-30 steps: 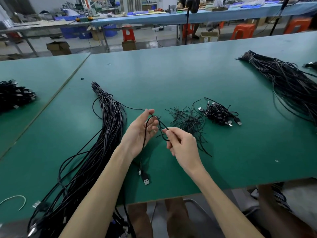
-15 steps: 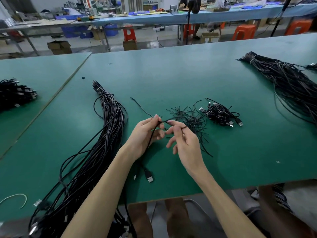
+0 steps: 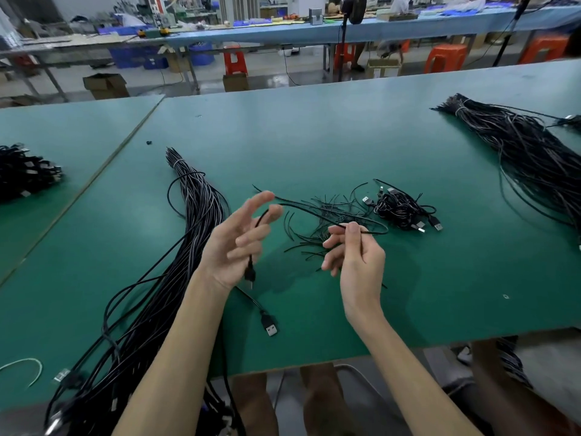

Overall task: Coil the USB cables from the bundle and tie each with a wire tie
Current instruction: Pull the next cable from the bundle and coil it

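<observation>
My left hand (image 3: 239, 243) is raised over the green table (image 3: 314, 136), fingers spread and fairly straight. A single black USB cable (image 3: 317, 212) hangs over its upper fingers, and a small connector (image 3: 250, 275) dangles in front of the palm. My right hand (image 3: 352, 256) pinches the same cable between thumb and forefinger, so a long flat loop stretches between the hands. The cable's USB plug (image 3: 270, 325) lies on the table below my left wrist. The big cable bundle (image 3: 195, 221) lies to the left. Loose black wire ties (image 3: 327, 237) lie scattered behind my right hand.
A small heap of coiled, tied cables (image 3: 399, 209) sits right of the wire ties. A second long bundle (image 3: 518, 146) lies at the far right. More coiled cables (image 3: 25, 171) are piled on the neighbouring table to the left. A pale wire loop (image 3: 28, 366) lies near the front-left edge.
The hands have drawn apart, the right one moving right and pulling the cable into a long loop. My left hand has opened from its pinch, and the plug has slid nearer my left wrist.
</observation>
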